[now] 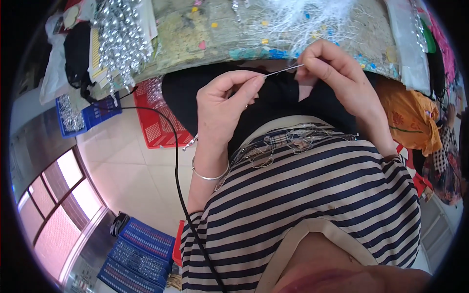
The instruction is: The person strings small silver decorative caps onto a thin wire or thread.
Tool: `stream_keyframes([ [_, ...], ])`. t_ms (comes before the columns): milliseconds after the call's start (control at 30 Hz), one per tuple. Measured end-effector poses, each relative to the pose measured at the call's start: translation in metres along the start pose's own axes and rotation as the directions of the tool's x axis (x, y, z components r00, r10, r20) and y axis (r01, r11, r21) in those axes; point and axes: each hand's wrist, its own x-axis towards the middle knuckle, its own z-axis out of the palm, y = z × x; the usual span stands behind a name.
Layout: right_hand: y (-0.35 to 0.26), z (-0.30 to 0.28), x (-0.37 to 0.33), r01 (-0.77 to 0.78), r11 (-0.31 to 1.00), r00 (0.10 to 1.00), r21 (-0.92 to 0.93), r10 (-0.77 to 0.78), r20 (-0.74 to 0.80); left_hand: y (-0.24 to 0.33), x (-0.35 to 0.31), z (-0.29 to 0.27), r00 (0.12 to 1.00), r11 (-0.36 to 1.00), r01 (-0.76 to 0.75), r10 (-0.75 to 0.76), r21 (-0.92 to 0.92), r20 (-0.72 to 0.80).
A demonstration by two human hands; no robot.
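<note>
My left hand (pixel 227 95) pinches one end of a thin silvery needle-like piece (pixel 283 71) between thumb and forefinger. The other end meets the fingertips of my right hand (pixel 337 71), also closed in a pinch. Both hands are over my dark lap, just in front of the worktable's near edge (pixel 195 66). Beyond the right hand, a loose bundle of white threads (pixel 312 22) spreads over the table. A small pale pink patch (pixel 305 90) shows below the right fingers; its kind is unclear. Any thread on the thin piece is too fine to make out.
Silver bead strands (pixel 119 44) hang over the table's left end. Below are a blue basket (pixel 95 115) and a red basket (pixel 159 129). A black cable (pixel 177 161) runs down my left side. An orange bag (pixel 408 115) and another person (pixel 447 151) are at right.
</note>
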Motion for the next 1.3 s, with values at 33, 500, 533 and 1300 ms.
stream_keyframes([
  [33,-0.001,0.001,0.001,-0.002,1.000,1.000,-0.002,0.002,-0.004,0.000,-0.002,-0.001,0.999,1.000,0.018,-0.018,0.003,-0.048],
  [500,0.001,0.030,0.019,0.482,0.625,0.854,-0.614,-0.491,0.170,-0.006,0.002,0.007,1.000,0.995,-0.007,0.005,-0.098,-0.017],
  [533,0.003,0.032,0.018,0.496,0.604,0.843,-0.624,-0.507,0.179,-0.008,0.001,0.007,1.000,0.995,-0.006,0.005,-0.103,-0.013],
  [1300,0.011,0.033,0.023,0.211,0.953,0.977,-0.219,-0.205,0.050,-0.011,0.001,0.006,0.985,0.988,-0.156,0.156,-0.002,0.078],
])
